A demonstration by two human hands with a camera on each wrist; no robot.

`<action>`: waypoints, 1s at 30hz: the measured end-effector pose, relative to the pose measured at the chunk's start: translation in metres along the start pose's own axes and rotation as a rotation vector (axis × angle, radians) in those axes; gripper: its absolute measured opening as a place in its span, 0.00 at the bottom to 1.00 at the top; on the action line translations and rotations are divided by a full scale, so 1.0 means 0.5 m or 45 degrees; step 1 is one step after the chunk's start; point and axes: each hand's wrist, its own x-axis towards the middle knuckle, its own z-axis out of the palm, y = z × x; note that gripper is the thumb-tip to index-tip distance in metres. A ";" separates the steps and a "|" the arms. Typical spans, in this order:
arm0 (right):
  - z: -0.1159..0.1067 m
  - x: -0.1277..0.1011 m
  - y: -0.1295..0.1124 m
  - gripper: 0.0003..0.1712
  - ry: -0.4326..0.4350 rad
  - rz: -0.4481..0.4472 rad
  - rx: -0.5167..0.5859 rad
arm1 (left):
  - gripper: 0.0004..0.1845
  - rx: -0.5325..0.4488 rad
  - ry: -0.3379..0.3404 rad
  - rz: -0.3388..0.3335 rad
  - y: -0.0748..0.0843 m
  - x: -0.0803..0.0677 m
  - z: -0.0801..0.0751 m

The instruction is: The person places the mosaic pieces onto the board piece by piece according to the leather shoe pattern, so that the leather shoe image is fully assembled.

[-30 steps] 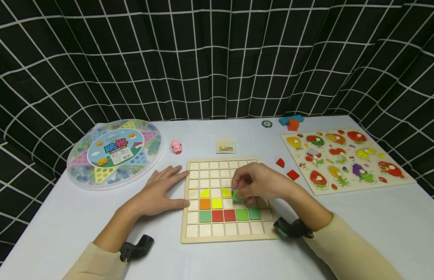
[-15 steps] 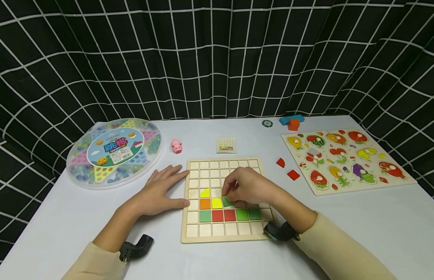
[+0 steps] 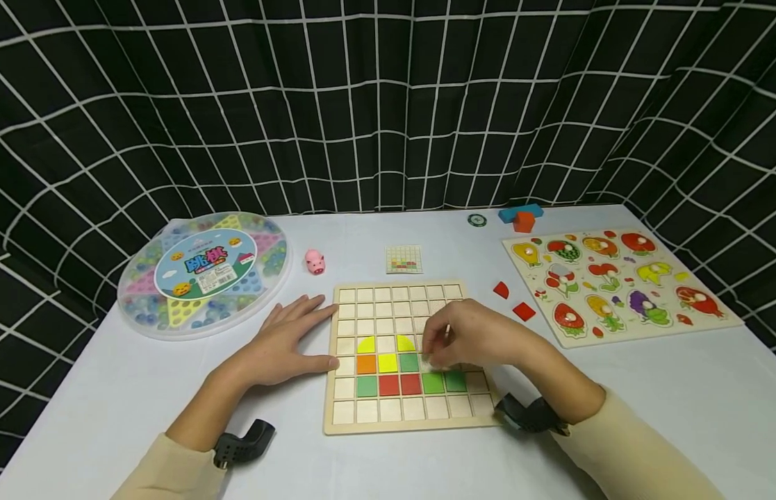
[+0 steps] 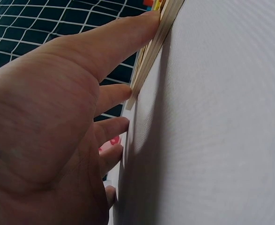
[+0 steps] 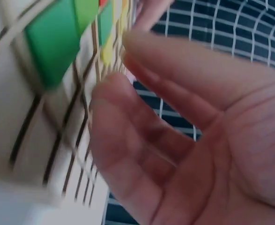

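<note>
**A:** My left hand [image 3: 286, 344] lies flat on the table, fingers straight, thumb and fingertips pressed to the left edge of the wooden grid board [image 3: 341, 417]; the left wrist view shows them against that rim. My right hand [image 3: 472, 337] hovers over the board's middle with fingers loosely bent and nothing in it, as the right wrist view shows an empty palm.

**B:** And the green tile?

**A:** The dark green tile [image 3: 409, 362] sits in its cell, just right of the yellow square [image 3: 388, 362] and under the yellow half-round [image 3: 405, 342]. My fingertips [image 3: 433, 348] are just beside it, to the right. I cannot tell whether they touch the board.

**B:** So which step are we on?

**A:** I judge this one placement is done, with the hand free. The row below reads green, red, red, light green, green, and most cells are bare wood.

**B:** Next?

**A:** I would check the small pattern card [image 3: 403, 259] beyond the board, then reach for a loose piece. The red square piece [image 3: 524, 312] and red quarter-round piece [image 3: 501, 290] lie on the table between the board and the fruit puzzle [image 3: 619, 333]. That calls for a clean pinch and a square drop into its cell, with the left hand steadying the board.
</note>
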 end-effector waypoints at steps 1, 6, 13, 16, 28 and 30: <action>-0.006 -0.008 0.006 0.09 -0.034 0.001 0.003 | 0.47 0.001 -0.001 -0.002 0.000 0.000 0.000; -0.018 -0.037 0.026 0.10 -0.133 0.044 0.006 | 0.47 0.014 0.004 -0.002 -0.002 0.001 -0.003; -0.007 -0.042 0.035 0.13 -0.128 0.017 -0.048 | 0.48 0.013 0.007 -0.018 -0.006 -0.002 -0.004; -0.008 -0.043 0.038 0.13 -0.123 0.016 -0.048 | 0.47 0.008 0.008 -0.018 -0.006 -0.002 -0.004; -0.071 -0.076 0.109 0.07 0.120 0.168 -0.042 | 0.47 -0.003 0.000 -0.003 -0.002 0.001 0.000; -0.082 -0.080 0.125 0.06 0.177 0.231 -0.049 | 0.47 -0.001 0.001 -0.003 -0.002 0.002 0.001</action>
